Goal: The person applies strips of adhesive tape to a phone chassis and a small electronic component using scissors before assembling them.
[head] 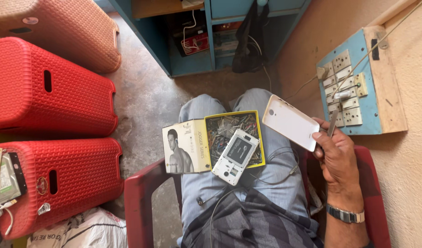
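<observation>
At the far left of the frame three woven plastic stools (45, 87) lie stacked on their sides, two red and one pale pink, with a circuit board and some wires (4, 179) resting at the lower left edge. A blue cabinet (192, 41) stands at the top centre on the grey floor.

In the middle, on the person's lap, sits an open cardboard box (188, 147) with a yellow rim, full of small screws and metal bits. A white phone (235, 157) with its back removed lies face down across the box's lower right corner; its long axis runs diagonally, top end towards the lower left and bottom end towards the upper right. An earphone cable (270, 177) trails over the trousers just beside it.

To the right, the right hand (336, 154) pinches the white back cover (291, 122) between thumb and fingers at its lower right end, along with a thin metal tool (332, 123). The cover slants from upper left to lower right, its camera hole towards the upper left. A wristwatch (345, 214) circles the wrist. A blue switchboard (358, 82) hangs on the wall at the upper right. The left hand is out of sight.
</observation>
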